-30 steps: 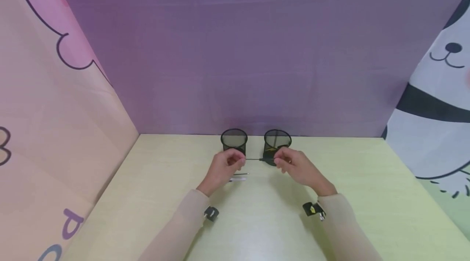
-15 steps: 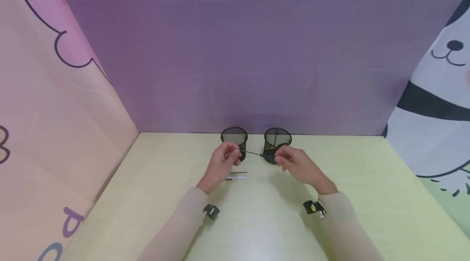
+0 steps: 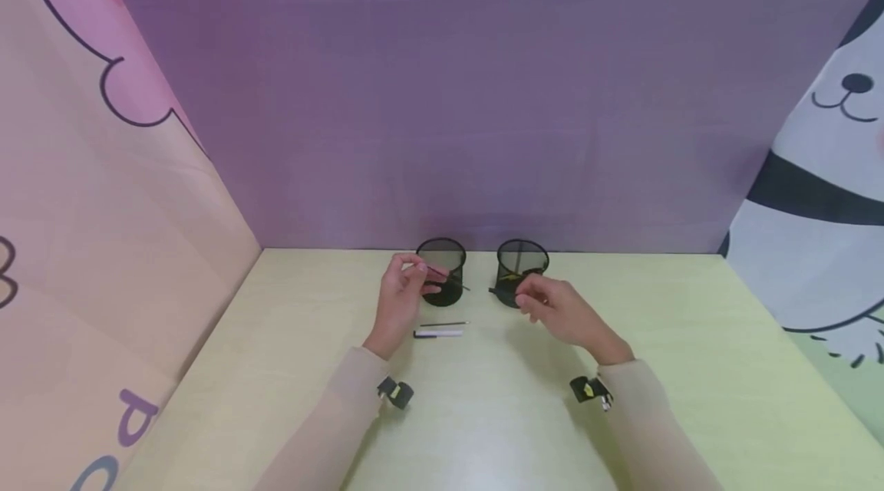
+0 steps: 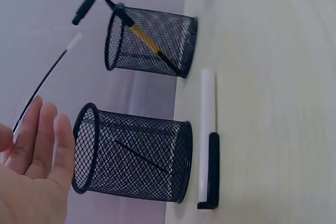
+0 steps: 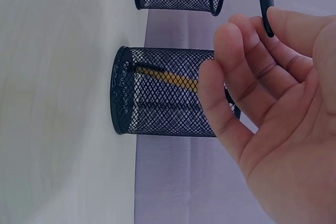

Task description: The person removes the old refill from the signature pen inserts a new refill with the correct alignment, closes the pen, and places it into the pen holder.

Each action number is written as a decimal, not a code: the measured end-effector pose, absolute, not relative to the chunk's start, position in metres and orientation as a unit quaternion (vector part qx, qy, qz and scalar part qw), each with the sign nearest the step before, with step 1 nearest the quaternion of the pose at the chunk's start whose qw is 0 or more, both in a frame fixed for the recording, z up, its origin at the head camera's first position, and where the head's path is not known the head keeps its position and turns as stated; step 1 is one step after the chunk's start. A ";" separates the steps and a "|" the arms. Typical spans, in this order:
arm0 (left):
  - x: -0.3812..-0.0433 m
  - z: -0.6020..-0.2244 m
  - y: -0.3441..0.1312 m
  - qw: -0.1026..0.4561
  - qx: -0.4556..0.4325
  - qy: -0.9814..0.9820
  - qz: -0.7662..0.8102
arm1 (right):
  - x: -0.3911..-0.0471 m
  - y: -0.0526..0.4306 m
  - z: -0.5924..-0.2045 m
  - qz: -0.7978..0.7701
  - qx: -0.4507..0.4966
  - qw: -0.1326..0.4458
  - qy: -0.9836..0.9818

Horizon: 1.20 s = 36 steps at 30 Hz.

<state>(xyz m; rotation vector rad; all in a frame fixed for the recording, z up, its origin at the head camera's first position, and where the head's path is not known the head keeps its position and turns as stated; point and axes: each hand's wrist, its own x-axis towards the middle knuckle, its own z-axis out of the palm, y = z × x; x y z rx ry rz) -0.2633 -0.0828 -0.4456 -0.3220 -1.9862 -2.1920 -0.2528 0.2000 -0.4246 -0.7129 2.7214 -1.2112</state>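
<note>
- Left hand (image 3: pixel 395 299) is drawing leftward, thumb and fingers pinching a thin refill (image 4: pixel 49 72), probably light and bendy, best held mid-length.
- Right hand (image 3: pixel 555 311) is pinching a black tube (image 5: pixel 266 3), likely light, stiff, smooth.
- Beyond the left fingers, a mesh cup (image 4: pixel 131 182) is standing; below them, a white pen (image 4: pixel 208 98) is lying.

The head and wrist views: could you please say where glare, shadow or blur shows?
Head view: pale glare on the table at bottom centre, soft shadow beside the right sleeve; left wrist view: the thin rod looks soft at its tip; right wrist view: soft shadow on the table.
</note>
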 end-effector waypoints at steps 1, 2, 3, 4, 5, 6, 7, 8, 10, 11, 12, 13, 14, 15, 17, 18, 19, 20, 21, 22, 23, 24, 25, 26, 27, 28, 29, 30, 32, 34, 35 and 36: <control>-0.263 -0.446 -0.082 0.083 -0.111 -0.678 -0.722 | -0.253 0.200 -0.425 -0.396 -0.233 0.039 0.887; -0.262 -0.447 -0.082 0.080 -0.117 -0.691 -0.709 | -0.253 0.200 -0.425 -0.396 -0.234 0.039 0.887; -0.262 -0.448 -0.081 0.078 -0.126 -0.704 -0.694 | -0.253 0.200 -0.425 -0.397 -0.235 0.040 0.887; -0.260 -0.450 -0.080 0.075 -0.134 -0.719 -0.678 | -0.253 0.200 -0.425 -0.398 -0.234 0.040 0.886; -0.259 -0.451 -0.079 0.070 -0.142 -0.732 -0.663 | -0.253 0.200 -0.424 -0.399 -0.234 0.041 0.886; -0.257 -0.451 -0.078 0.065 -0.150 -0.745 -0.646 | -0.253 0.199 -0.424 -0.400 -0.234 0.041 0.885; -0.256 -0.452 -0.077 0.062 -0.160 -0.754 -0.634 | -0.253 0.200 -0.425 -0.400 -0.235 0.041 0.885; -0.255 -0.453 -0.075 0.060 -0.169 -0.764 -0.620 | -0.253 0.200 -0.425 -0.400 -0.235 0.040 0.885; -0.253 -0.454 -0.074 0.057 -0.179 -0.779 -0.598 | -0.253 0.200 -0.425 -0.400 -0.236 0.039 0.885; -0.252 -0.455 -0.073 0.054 -0.183 -0.784 -0.591 | -0.253 0.200 -0.425 -0.401 -0.238 0.039 0.884; -0.252 -0.455 -0.073 0.052 -0.185 -0.787 -0.586 | -0.253 0.200 -0.425 -0.401 -0.239 0.039 0.884; -0.251 -0.455 -0.072 0.051 -0.186 -0.788 -0.584 | -0.253 0.200 -0.425 -0.402 -0.240 0.039 0.883; -0.251 -0.455 -0.072 0.048 -0.185 -0.791 -0.581 | -0.253 0.200 -0.425 -0.402 -0.240 0.041 0.883; -0.251 -0.454 -0.072 0.046 -0.186 -0.793 -0.579 | -0.252 0.199 -0.424 -0.402 -0.241 0.042 0.882; -0.250 -0.454 -0.072 0.048 -0.192 -0.798 -0.569 | -0.252 0.199 -0.424 -0.401 -0.242 0.045 0.882; -0.250 -0.454 -0.072 0.050 -0.197 -0.803 -0.561 | -0.251 0.198 -0.424 -0.401 -0.242 0.046 0.882; -0.251 -0.454 -0.072 0.054 -0.203 -0.806 -0.553 | -0.251 0.198 -0.424 -0.399 -0.243 0.047 0.883; -0.251 -0.454 -0.071 0.057 -0.210 -0.810 -0.545 | -0.251 0.198 -0.424 -0.398 -0.245 0.047 0.883; -0.250 -0.454 -0.071 0.059 -0.216 -0.813 -0.537 | -0.251 0.198 -0.424 -0.398 -0.247 0.047 0.882; -0.250 -0.454 -0.071 0.062 -0.221 -0.816 -0.531 | -0.251 0.197 -0.424 -0.397 -0.248 0.047 0.883; -0.250 -0.454 -0.070 0.063 -0.226 -0.818 -0.525 | -0.251 0.197 -0.424 -0.396 -0.249 0.047 0.883; -0.250 -0.455 -0.070 0.063 -0.229 -0.819 -0.522 | -0.251 0.197 -0.424 -0.395 -0.249 0.047 0.883; -0.250 -0.454 -0.070 0.064 -0.231 -0.821 -0.518 | -0.251 0.197 -0.424 -0.394 -0.248 0.047 0.884; -0.250 -0.454 -0.069 0.065 -0.233 -0.822 -0.516 | -0.250 0.196 -0.424 -0.394 -0.247 0.047 0.884; -0.250 -0.454 -0.069 0.064 -0.235 -0.822 -0.515 | -0.250 0.196 -0.424 -0.394 -0.245 0.048 0.885; -0.250 -0.454 -0.069 0.065 -0.238 -0.822 -0.513 | -0.250 0.196 -0.424 -0.393 -0.246 0.047 0.885; -0.250 -0.454 -0.068 0.065 -0.241 -0.822 -0.512 | -0.250 0.196 -0.424 -0.393 -0.246 0.047 0.885; -0.250 -0.454 -0.068 0.067 -0.245 -0.821 -0.511 | -0.250 0.196 -0.424 -0.393 -0.246 0.048 0.885; -0.249 -0.454 -0.068 0.066 -0.250 -0.820 -0.511 | -0.249 0.196 -0.424 -0.393 -0.248 0.048 0.884; -0.249 -0.453 -0.067 0.066 -0.252 -0.818 -0.513 | -0.249 0.196 -0.424 -0.391 -0.250 0.047 0.884; -0.248 -0.453 -0.067 0.065 -0.252 -0.817 -0.515 | -0.249 0.195 -0.424 -0.392 -0.249 0.048 0.884; -0.248 -0.453 -0.067 0.064 -0.251 -0.816 -0.517 | -0.250 0.195 -0.424 -0.392 -0.248 0.048 0.885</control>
